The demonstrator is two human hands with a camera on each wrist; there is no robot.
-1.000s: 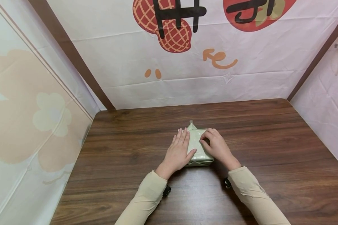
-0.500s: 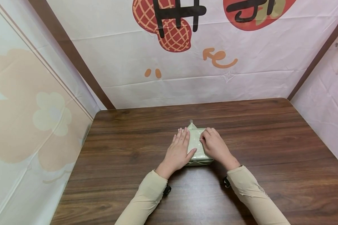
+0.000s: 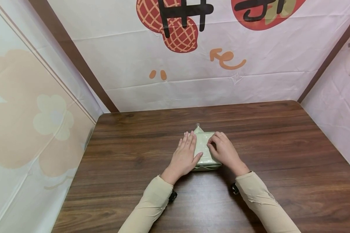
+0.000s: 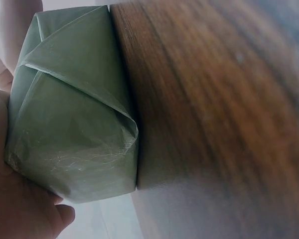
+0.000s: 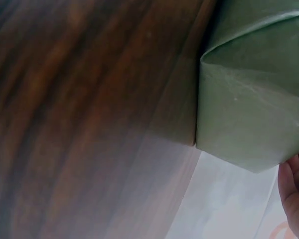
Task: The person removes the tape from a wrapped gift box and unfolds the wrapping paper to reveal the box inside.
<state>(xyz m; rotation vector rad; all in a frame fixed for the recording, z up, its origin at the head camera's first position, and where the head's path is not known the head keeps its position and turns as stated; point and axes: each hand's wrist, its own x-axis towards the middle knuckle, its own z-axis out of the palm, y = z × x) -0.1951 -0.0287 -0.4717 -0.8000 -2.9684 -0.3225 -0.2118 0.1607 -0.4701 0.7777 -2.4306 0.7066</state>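
Note:
A box-shaped package wrapped in glossy pale green paper [image 3: 202, 146] lies on the table in the head view. My left hand [image 3: 184, 156] rests flat along its left side, fingers straight and thumb spread over the top face. On the right, my right hand [image 3: 226, 152] has its fingers bent, thumb and index fingertips pinching at the wrapping on the top face. A pointed flap [image 3: 198, 129] with a strip of clear tape sticks out at the far end. The left wrist view shows the package's near end [image 4: 79, 109] with crossed folds. A folded corner [image 5: 249, 109] fills the right wrist view's edge.
The dark brown wood-grain table [image 3: 128, 168] has rounded far corners. Behind it hangs a white printed cloth [image 3: 134, 58], with another cloth panel [image 3: 32, 129] on the left. Black wrist straps [image 3: 172, 196] sit below the sleeves.
The right thumb and index finger drew together against the wrapping, then parted slightly into a loop again. The left hand and the package stay in place.

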